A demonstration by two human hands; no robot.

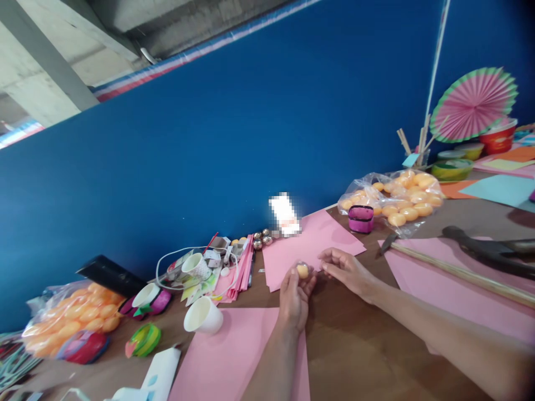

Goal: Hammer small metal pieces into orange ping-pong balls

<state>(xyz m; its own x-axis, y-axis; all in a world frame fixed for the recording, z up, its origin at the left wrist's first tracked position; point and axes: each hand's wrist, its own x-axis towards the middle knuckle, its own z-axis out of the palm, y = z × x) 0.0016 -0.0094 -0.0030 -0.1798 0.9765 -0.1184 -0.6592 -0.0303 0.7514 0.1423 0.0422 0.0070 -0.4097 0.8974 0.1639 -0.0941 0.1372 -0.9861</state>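
Note:
My left hand (295, 295) is closed around a small round piece (302, 270), pale orange with a shiny, clear-looking edge, held up between thumb and fingers. Its exact kind is hard to make out. Just to the right hovers my right hand (346, 273), fingers loosely bent and apart, with nothing visible in them. Behind both hands lies a pink paper sheet (288, 259). Another pink sheet (234, 351) is partly under my left forearm, and a white paper cup (203, 315) lies tipped at its upper left corner.
Bags of orange balls (412, 195) stand at the back right and left. A hammer (460, 270) and pliers (480, 245) rest on pink paper at right. Silver balls (262, 239), a magenta band (360, 219) and a white power strip (161, 373) are around. A blue wall (251, 139) rises behind.

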